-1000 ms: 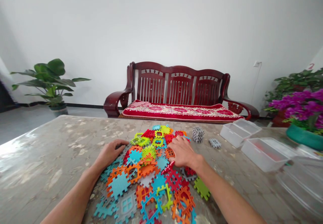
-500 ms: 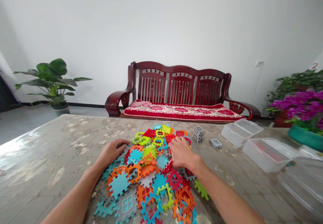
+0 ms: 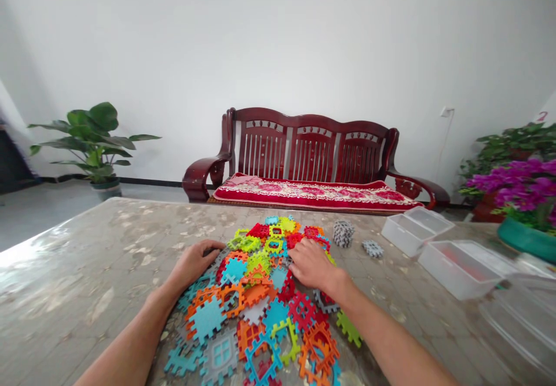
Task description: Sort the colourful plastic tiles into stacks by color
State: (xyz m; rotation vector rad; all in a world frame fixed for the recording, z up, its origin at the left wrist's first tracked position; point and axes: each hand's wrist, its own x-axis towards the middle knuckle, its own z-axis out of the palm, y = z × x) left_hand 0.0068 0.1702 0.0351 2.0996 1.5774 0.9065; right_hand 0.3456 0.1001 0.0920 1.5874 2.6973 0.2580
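Tiles (image 3: 234, 271) lie between left grip (image 3: 195, 260) and right grip (image 3: 311, 263); whether either clasps any, I cannot tell.

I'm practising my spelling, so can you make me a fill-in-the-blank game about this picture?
1. The neat stack beside the colourful pile of puzzle tiles is ____.
2. The hand nearer that stack is the person's own ____ hand.
3. The flowers in the teal pot are ____.
4. On the floor left of the wooden bench, a plant has big ____ leaves.

Missing words: gray; right; purple; green.
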